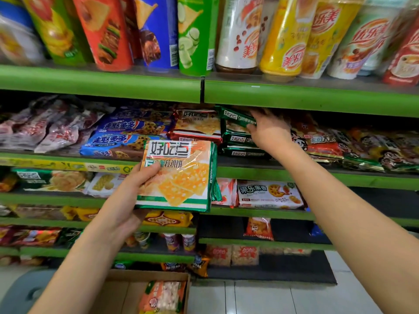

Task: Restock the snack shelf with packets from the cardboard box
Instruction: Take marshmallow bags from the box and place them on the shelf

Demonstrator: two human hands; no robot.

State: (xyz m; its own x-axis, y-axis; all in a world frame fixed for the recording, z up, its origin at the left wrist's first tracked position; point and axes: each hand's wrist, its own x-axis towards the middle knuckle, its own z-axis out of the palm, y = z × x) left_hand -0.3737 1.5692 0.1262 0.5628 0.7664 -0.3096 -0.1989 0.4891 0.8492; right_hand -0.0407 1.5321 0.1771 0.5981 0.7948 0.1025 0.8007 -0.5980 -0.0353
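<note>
Your left hand point(133, 198), at centre frame, grips a flat green-edged plastic biscuit packet printed with orange crackers point(178, 175): the thumb lies curled over its lower left face and the fingers are hidden behind it, so the packet is held tilted in the air in front of the green metal snack shelf point(102, 81). Your right hand point(269, 130), at upper centre right, reaches under the second shelf edge and rests on the top of a stack of dark green foil biscuit packets point(240, 137); its fingers point(260, 114) curl over the topmost packet's end, though how firmly they pinch it cannot be told. Just left of that stack lie red-edged cracker packets point(197, 125) and blue chocolate-chip cookie bags point(127, 137). At the bottom centre of the frame, the open brown cardboard box point(145, 276) sits on the pale tiled floor point(260, 298), with an orange-and-white snack packet point(164, 296) inside it.
</note>
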